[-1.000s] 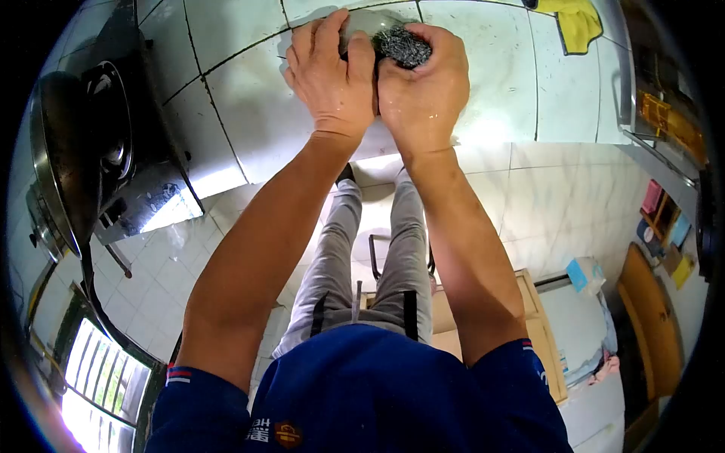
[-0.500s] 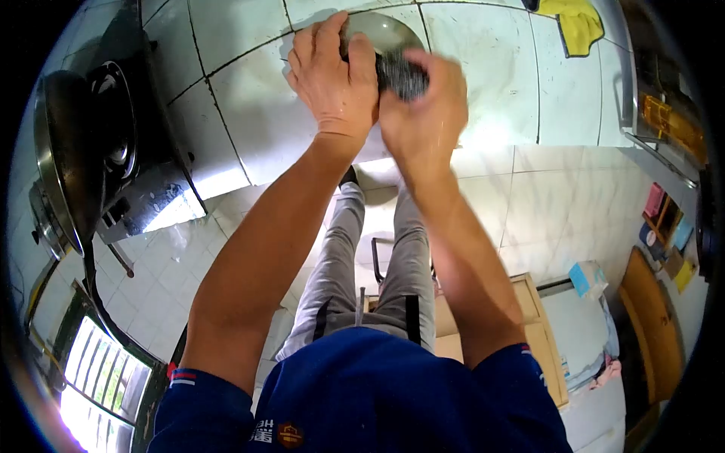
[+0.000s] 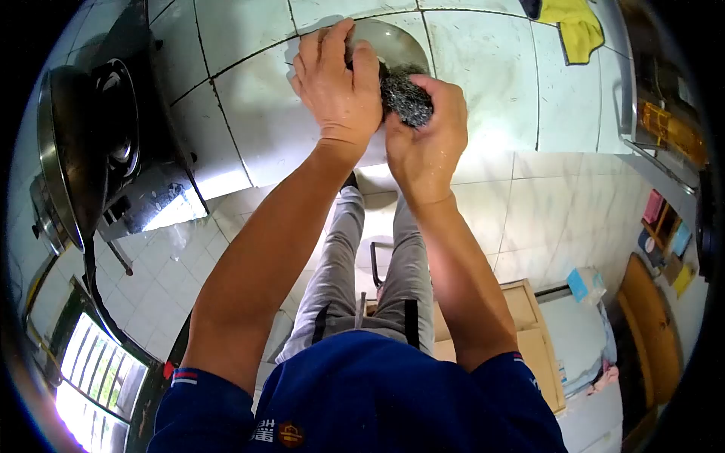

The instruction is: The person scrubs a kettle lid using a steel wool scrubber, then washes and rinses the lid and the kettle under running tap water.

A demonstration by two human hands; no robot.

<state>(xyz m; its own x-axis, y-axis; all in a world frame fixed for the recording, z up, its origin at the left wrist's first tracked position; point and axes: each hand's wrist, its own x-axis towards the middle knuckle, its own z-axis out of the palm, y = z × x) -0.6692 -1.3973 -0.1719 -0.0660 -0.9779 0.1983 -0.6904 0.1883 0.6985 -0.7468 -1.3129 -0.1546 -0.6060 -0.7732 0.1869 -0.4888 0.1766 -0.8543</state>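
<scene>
A round, shiny lid (image 3: 389, 39), perhaps a pot lid, is on the tiled counter, partly covered by both hands. My left hand (image 3: 338, 83) grips its left side, fingers over the rim and thumb lying across it. Something dark shows under that thumb, mostly hidden. In my right hand (image 3: 436, 140) is a grey steel wool scrubber (image 3: 408, 97), pinched between thumb and fingers and pressed against the lid's near right part. Both hands look wet and sit close together.
A yellow cloth (image 3: 580, 30) lies at the counter's far right. On the left, a pan (image 3: 64, 158) stands by the black stove (image 3: 143, 177). Below the counter edge are cardboard boxes (image 3: 529, 325) and a blue-white carton (image 3: 587, 285). A metal-framed cabinet (image 3: 661, 162) borders the right.
My right hand, blurred earlier, has shifted slightly toward me with the steel wool scrubber, which now shows more clearly. My left hand keeps its hold on the lid.
</scene>
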